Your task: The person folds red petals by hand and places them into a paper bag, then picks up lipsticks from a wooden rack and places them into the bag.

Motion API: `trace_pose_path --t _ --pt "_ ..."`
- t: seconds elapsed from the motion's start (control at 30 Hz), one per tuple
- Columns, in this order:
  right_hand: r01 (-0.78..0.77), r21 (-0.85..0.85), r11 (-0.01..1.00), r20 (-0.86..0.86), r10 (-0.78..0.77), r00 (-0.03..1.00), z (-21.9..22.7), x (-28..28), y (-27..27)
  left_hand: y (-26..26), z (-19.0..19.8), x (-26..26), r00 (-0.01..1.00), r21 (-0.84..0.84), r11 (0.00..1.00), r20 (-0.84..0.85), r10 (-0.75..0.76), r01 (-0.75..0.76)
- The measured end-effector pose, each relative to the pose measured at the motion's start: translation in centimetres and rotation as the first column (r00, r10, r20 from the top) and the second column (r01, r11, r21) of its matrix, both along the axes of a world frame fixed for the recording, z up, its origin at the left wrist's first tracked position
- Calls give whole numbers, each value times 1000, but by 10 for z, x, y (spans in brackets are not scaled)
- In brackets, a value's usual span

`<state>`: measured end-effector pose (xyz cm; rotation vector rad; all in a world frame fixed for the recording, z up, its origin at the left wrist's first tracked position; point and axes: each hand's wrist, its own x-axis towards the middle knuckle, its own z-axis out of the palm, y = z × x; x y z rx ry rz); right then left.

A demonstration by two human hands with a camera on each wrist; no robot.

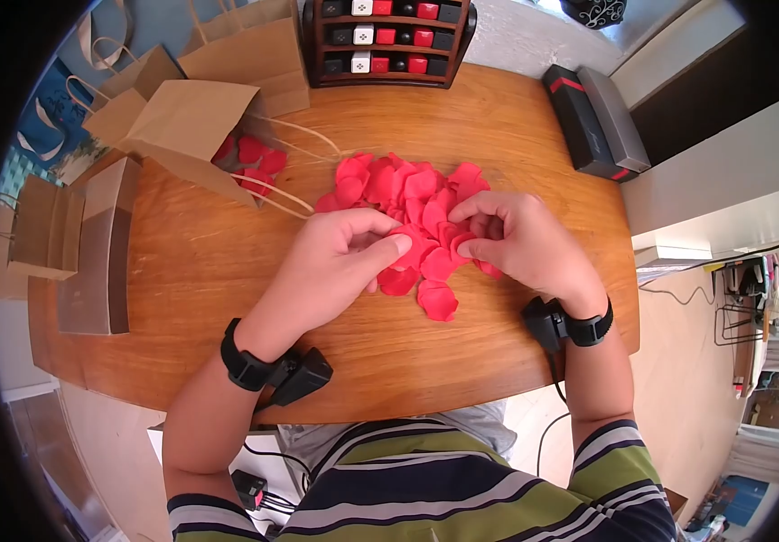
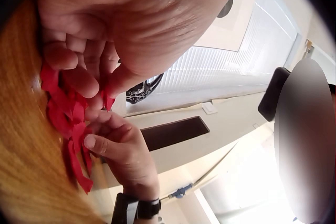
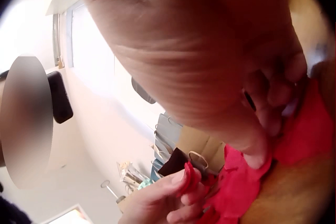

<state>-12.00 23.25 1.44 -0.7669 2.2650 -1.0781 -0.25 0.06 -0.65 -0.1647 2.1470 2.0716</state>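
Red artificial rose petals [image 1: 421,185] lie in a loose heap at the middle of the wooden table. At the heap's near left side, my left hand [image 1: 335,257] pinches a small bunch of petals [image 3: 190,179] between thumb and fingers. My right hand [image 1: 529,239] is over the heap's right side, its thumb and fingers curled around the edge of a petal [image 1: 461,246]. Both hands are close together, with petals between them. A single petal [image 1: 437,301] lies at the near edge of the heap.
A brown paper bag [image 1: 186,126] lies tipped on its side, more red petals [image 1: 261,161] at its mouth. Other paper bags [image 1: 249,59] and a box [image 1: 100,262] stand at left. A small rack [image 1: 389,41] of colored cubes is at the back, dark boxes [image 1: 588,122] at back right.
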Motion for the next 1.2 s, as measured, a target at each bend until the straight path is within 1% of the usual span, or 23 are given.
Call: trace_pose_path --t 0.07,0.17,0.33,0.47,0.57,0.67,0.77,0.87,0.97,1.07,1.17,1.2 --pt "6 47 999 -70 -3 998 4 2 -3 0 0 0 1000 -5 1000 0 -3 3" --pt "-4 51 999 -87 9 996 1 0 -3 0 -1 0 1000 -7 1000 1 -5 5" --pt "18 29 999 -32 -17 999 -1 0 -4 1 -2 0 1000 -10 1000 6 -2 2" --pt "48 -26 998 21 -48 999 -4 -1 -2 0 -4 0 1000 -8 1000 1 -4 4" --pt "90 -122 988 -11 -92 996 -4 0 -2 1 -3 0 1000 -10 1000 -3 -4 4" --pt "97 -167 981 -34 -104 994 -3 0 -2 0 -1 0 1000 -20 1000 5 -10 10" --pt "123 -178 976 -6 -126 992 2 2 -3 -1 0 0 1000 -33 999 15 -18 18" --pt "124 -249 961 90 -105 990 -3 -1 -1 0 1 0 1000 -33 999 9 -20 20" --pt "162 -311 936 285 -71 956 7 4 -3 -1 2 0 1000 -30 999 5 -25 25" --pt "121 -363 924 310 -3 951 10 8 -5 -1 3 1 1000 -16 1000 5 -25 25" --pt "120 -360 925 405 39 914 11 16 -10 -1 0 0 1000 0 1000 1 -12 12" --pt "109 -357 928 397 46 917 8 18 -12 0 0 0 1000 5 1000 2 -10 10"
